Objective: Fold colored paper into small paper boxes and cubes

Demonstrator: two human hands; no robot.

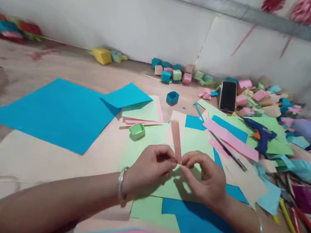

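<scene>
My left hand (150, 168) and my right hand (207, 178) meet over a light green sheet (152, 139) in the middle of the floor. Both pinch the near end of a narrow peach paper strip (176, 138), which slants up and away from my fingertips. The fingers of both hands are closed on the strip. A silver bangle sits on my left wrist. A small green paper box (137, 130) lies just left of the strip, and a small blue paper box (172, 97) lies farther back.
A big blue sheet (58, 111) covers the floor at left. A blue glue gun (260, 133), a phone (228, 96) and paper scraps lie at right. Several paper cubes (175, 73) line the wall. Pens (288, 216) lie at the near right.
</scene>
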